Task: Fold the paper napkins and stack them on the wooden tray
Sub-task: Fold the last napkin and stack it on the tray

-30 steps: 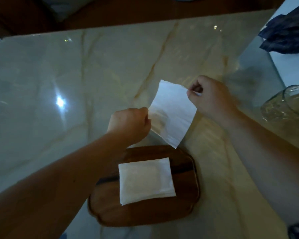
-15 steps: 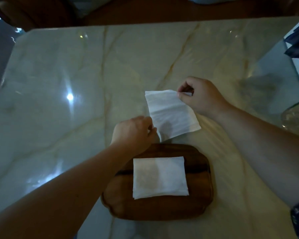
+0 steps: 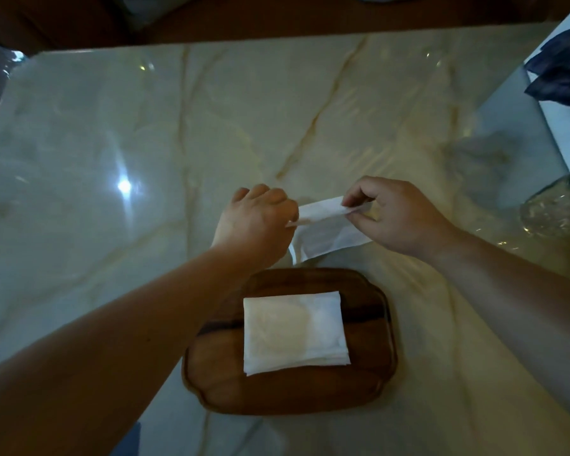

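A white paper napkin is stretched between my two hands just beyond the wooden tray. My left hand pinches its left edge. My right hand pinches its right upper edge, and the top part is folded over the lower part. On the tray lies a stack of folded white napkins, roughly centred. The held napkin hangs a little above the marble table, apart from the tray.
A clear glass lies at the right edge of the table. Dark blue cloth rests on a white surface at the far right. Dark wooden furniture lines the table's far edge.
The napkin was spread flat between the hands; now its top edge has come down over the lower half, and both hands have moved closer together at the same height.
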A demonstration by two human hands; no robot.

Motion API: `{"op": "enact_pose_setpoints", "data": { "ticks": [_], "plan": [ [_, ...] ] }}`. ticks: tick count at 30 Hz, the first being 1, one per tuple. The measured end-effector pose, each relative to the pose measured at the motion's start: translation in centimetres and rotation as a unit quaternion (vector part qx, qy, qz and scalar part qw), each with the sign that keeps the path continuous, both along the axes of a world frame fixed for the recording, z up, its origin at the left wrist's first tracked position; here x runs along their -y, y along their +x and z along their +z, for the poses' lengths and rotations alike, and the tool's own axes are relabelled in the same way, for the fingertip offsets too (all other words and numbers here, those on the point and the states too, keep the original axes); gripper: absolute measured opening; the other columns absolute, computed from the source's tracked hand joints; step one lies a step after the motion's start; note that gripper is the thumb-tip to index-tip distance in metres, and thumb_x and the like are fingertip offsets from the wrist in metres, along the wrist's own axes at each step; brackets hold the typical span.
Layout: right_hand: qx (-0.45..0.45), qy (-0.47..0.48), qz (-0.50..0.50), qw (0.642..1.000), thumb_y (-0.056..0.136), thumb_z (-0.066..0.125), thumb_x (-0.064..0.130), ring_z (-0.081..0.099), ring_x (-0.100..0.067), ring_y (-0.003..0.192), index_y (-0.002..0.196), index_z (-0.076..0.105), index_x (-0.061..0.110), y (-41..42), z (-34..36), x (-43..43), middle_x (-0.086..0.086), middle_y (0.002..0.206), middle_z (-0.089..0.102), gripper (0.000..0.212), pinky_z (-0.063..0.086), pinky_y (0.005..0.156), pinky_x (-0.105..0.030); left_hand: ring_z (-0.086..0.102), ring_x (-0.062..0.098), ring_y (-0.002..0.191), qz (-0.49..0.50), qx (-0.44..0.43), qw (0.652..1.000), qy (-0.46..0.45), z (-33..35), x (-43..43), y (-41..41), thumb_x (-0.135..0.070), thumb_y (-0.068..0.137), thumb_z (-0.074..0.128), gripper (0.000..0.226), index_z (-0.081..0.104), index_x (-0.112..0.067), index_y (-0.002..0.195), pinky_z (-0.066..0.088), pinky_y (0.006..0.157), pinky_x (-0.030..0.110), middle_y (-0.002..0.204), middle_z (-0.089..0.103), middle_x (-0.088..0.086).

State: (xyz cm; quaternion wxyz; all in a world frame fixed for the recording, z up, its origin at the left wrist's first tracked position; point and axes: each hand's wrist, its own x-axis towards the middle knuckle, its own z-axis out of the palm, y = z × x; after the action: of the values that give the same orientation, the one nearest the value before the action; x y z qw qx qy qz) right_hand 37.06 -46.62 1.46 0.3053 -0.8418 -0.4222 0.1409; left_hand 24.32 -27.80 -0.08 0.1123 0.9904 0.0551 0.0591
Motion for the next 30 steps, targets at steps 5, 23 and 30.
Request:
{"op": "enact_pose_setpoints", "data": {
  "ticks": [5,23,30],
  "plan": [
    [0.091,-0.084,0.105,0.987,0.072,0.067,0.004,0.062,-0.022,0.082,0.088,0.067,0.011,0.4,-1.7,1.3,-0.004,0.087,0.068,0.018,0.041,0.073,-0.026,0.059,0.03,0.078,-0.048,-0.031,0.998,0.028,-0.8,1.2,-0.9,-0.018,0.08,0.064,0.008,0.07,-0.015,0.085,0.046,0.072,0.039,0.081,0.067,0.005],
    [0.058,-0.141,0.005,0.988,0.08,0.068,0.031,0.051,-0.022,0.109,0.114,0.06,0.017,4.2,-3.2,-1.4,-0.005,0.114,0.054,0.037,0.041,0.086,-0.033,0.052,0.024,0.113,0.103,-0.099,0.984,-0.105,-1.7,-0.6,1.4,-0.038,0.087,0.06,0.039,0.057,-0.017,0.12,0.045,0.095,0.042,0.117,0.058,0.005],
    [0.053,-0.164,0.012,0.985,0.08,0.067,0.029,0.045,-0.015,0.088,0.089,0.068,0.02,4.4,-3.0,-2.3,0.001,0.09,0.045,0.013,0.034,0.072,-0.028,0.05,0.022,0.107,0.099,-0.115,0.983,-0.104,-1.8,-0.6,2.1,-0.037,0.088,0.06,0.024,0.066,-0.025,0.107,0.042,0.093,0.038,0.108,0.057,0.003]
  ]
}}
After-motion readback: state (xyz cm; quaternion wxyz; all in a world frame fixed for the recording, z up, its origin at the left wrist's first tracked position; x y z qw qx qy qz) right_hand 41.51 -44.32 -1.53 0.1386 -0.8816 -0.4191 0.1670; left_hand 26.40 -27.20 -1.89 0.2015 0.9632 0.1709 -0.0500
